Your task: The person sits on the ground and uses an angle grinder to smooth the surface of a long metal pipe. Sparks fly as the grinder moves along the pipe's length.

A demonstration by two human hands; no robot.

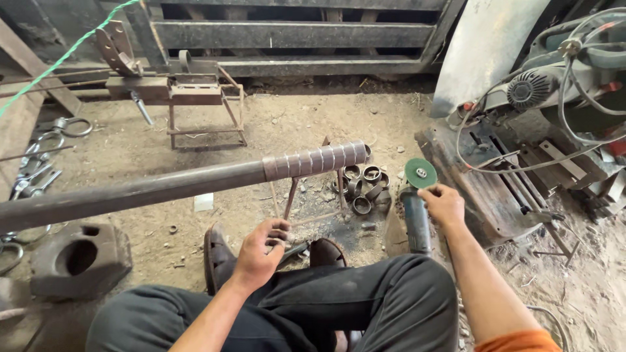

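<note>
The right hand [443, 203] sits at about four o'clock from the middle of the view, its fingers curled over the head of an angle grinder [415, 218] that stands on the dirt floor [280, 124] with its green disc [420, 173] facing up at the hand's eleven o'clock; the hand grasps the grinder's top just below the disc. The left hand [263, 251] lies at six o'clock, above the person's dark trousers [365, 300], with its fingers bent loosely near a thin metal stand [313, 195]; whether it clasps anything I cannot tell. A long steel pipe [163, 189] runs from nine o'clock towards the centre, its end scored into short ring sections [316, 160] and resting on that stand. Just past the stand, at about three o'clock from the pipe's end, a small heap of cut metal rings [365, 189] lies on the ground, close beside the grinder. A heavy block with a round hole [78, 257] sits at eight o'clock, a chop saw with cables [541, 98] at two o'clock, and a rusty bench frame [195, 98] at eleven o'clock.
</note>
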